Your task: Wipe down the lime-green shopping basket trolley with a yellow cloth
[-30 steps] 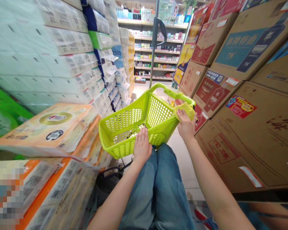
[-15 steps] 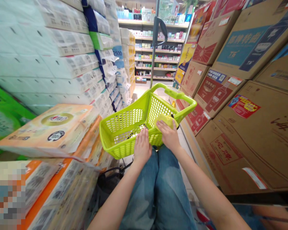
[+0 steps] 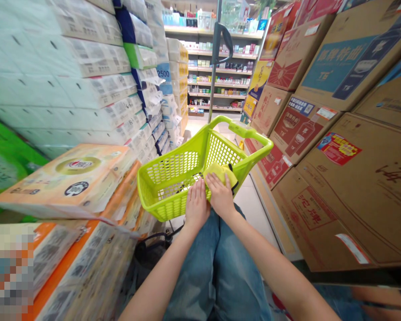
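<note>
Yellow cloth [image 3: 221, 170] partly hidden under right hand [image 3: 221, 196]; shelf goods [image 3: 234, 81] indistinct

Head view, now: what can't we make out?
All in the head view:
Rim of the basket under the cloth: covered by cloth and right hand.
Right hand gripping or just pressing: palm side hidden by its back.
Dark object: shadowed, partly behind left forearm.
Shelf goods: labels too small.
Lower-left packs: left end pixelated.
Far-right cartons: cut off by right edge.
</note>
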Motion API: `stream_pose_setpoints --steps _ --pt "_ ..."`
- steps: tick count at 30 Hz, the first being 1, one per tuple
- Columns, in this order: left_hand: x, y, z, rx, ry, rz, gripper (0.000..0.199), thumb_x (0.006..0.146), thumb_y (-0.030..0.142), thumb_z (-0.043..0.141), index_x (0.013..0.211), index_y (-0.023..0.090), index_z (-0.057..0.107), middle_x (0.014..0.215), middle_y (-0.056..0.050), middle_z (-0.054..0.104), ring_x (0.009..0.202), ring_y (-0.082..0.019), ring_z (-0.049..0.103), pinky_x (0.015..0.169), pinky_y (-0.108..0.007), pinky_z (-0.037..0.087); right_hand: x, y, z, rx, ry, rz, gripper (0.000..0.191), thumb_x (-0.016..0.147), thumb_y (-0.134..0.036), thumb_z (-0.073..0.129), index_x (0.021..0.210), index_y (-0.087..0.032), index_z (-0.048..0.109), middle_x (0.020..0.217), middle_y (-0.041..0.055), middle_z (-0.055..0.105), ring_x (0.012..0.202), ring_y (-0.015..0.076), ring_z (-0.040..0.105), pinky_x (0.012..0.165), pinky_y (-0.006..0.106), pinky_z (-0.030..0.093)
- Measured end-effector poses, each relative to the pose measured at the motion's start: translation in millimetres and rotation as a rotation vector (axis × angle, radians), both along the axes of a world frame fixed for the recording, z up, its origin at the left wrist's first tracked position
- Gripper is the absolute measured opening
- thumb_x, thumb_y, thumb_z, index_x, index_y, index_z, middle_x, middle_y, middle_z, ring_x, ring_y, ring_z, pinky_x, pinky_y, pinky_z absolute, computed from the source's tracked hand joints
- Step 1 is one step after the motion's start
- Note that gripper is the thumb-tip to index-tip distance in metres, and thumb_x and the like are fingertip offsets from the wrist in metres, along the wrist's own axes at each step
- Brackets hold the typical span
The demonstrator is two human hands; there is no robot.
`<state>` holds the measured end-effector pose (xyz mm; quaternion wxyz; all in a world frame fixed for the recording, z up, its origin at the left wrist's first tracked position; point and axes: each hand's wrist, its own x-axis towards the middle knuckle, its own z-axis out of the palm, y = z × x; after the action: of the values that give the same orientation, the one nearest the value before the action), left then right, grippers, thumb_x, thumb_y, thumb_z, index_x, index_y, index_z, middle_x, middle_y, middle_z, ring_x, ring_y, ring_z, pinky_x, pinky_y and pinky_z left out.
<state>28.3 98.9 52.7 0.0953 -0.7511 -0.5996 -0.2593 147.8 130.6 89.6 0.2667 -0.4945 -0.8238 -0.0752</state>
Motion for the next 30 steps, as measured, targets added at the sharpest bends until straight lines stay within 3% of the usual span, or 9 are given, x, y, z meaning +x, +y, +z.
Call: stream_pose_setpoints --steps 2,5,11,13,16,19,22,27,30 --pt "-1.6 0.2 -1.0 0.01 0.002 0.001 0.079 0.083 0.016 0.049 0.154 0.005 0.017 0.158 -0.018 0.032 0.147 -0.028 0.029 0.121 -0.046 0.022 -0.6 -2.1 1.8 -0.02 -0.053 0.094 0.055 0.088 -0.008 0.04 0.142 -0.016 0.05 0.147 0.0092 0.052 0.141 0.0194 0.042 0.124 0.048 0.003" --pt "-3.4 0.1 -1.1 0.016 0.004 -0.013 0.081 0.082 0.016 0.049 0.155 0.005 0.016 0.158 -0.018 0.032 0.146 -0.029 0.03 0.121 -0.046 0.022 33.4 11.4 17.6 -0.03 -0.132 0.127 0.058 0.085 -0.006 0.041 0.14 -0.02 0.051 0.144 0.0086 0.055 0.137 0.0205 0.047 0.123 0.053 0.0" --pt "-1.0 0.1 0.7 0.01 -0.008 -0.012 0.08 0.082 0.017 0.052 0.154 0.004 0.019 0.158 -0.018 0.032 0.146 -0.029 0.031 0.122 -0.045 0.022 115.7 48.9 47.8 0.078 -0.016 -0.229 0.06 0.081 -0.004 0.04 0.136 -0.022 0.055 0.14 0.0065 0.059 0.136 0.0228 0.049 0.12 0.061 -0.003" --pt "0.7 0.0 1.0 0.006 -0.009 -0.002 0.08 0.082 0.018 0.052 0.153 0.003 0.02 0.158 -0.019 0.033 0.146 -0.029 0.03 0.122 -0.046 0.022 112.5 49.8 46.0 0.088 0.011 -0.282 0.059 0.082 -0.005 0.04 0.137 -0.02 0.055 0.141 0.0083 0.058 0.137 0.0236 0.047 0.12 0.062 -0.001" --pt "1.8 0.1 0.6 0.005 -0.007 0.011 0.081 0.082 0.018 0.052 0.154 0.004 0.018 0.157 -0.019 0.033 0.146 -0.029 0.031 0.122 -0.046 0.022 77.8 37.6 33.8 0.07 0.017 -0.256 0.061 0.081 -0.004 0.04 0.139 -0.016 0.052 0.142 0.0113 0.057 0.138 0.024 0.045 0.12 0.06 -0.002" --pt "0.7 0.6 -0.4 0.012 0.0 0.007 0.081 0.083 0.017 0.05 0.155 0.005 0.015 0.158 -0.018 0.033 0.146 -0.029 0.031 0.121 -0.047 0.023 34.2 18.7 19.0 0.009 -0.011 -0.127 0.061 0.081 -0.003 0.041 0.14 -0.015 0.051 0.143 0.0114 0.056 0.139 0.0226 0.044 0.122 0.056 -0.002" --pt "-1.4 1.0 -1.0 0.017 0.007 0.002 0.08 0.084 0.016 0.048 0.155 0.007 0.013 0.158 -0.018 0.032 0.146 -0.029 0.03 0.121 -0.047 0.023 14.0 7.5 10.9 -0.04 -0.05 0.021 0.06 0.084 -0.003 0.04 0.142 -0.016 0.049 0.147 0.011 0.052 0.141 0.0211 0.042 0.123 0.052 0.002" --pt "-3.7 1.0 -0.8 0.021 0.002 -0.007 0.08 0.083 0.015 0.049 0.155 0.007 0.014 0.157 -0.018 0.034 0.146 -0.028 0.03 0.121 -0.047 0.023 60.0 19.0 21.9 -0.028 -0.183 0.229 0.066 0.083 -0.003 0.041 0.145 -0.025 0.045 0.146 0.0067 0.053 0.139 0.0207 0.044 0.122 0.056 -0.005" --pt "-3.1 0.8 -0.6 0.013 0.0 -0.008 0.081 0.082 0.015 0.05 0.155 0.006 0.015 0.158 -0.018 0.033 0.146 -0.028 0.03 0.122 -0.046 0.022 103.1 34.0 35.3 0.028 -0.159 0.099 0.065 0.083 -0.003 0.04 0.143 -0.025 0.048 0.144 0.0066 0.055 0.137 0.0213 0.047 0.121 0.057 -0.007"
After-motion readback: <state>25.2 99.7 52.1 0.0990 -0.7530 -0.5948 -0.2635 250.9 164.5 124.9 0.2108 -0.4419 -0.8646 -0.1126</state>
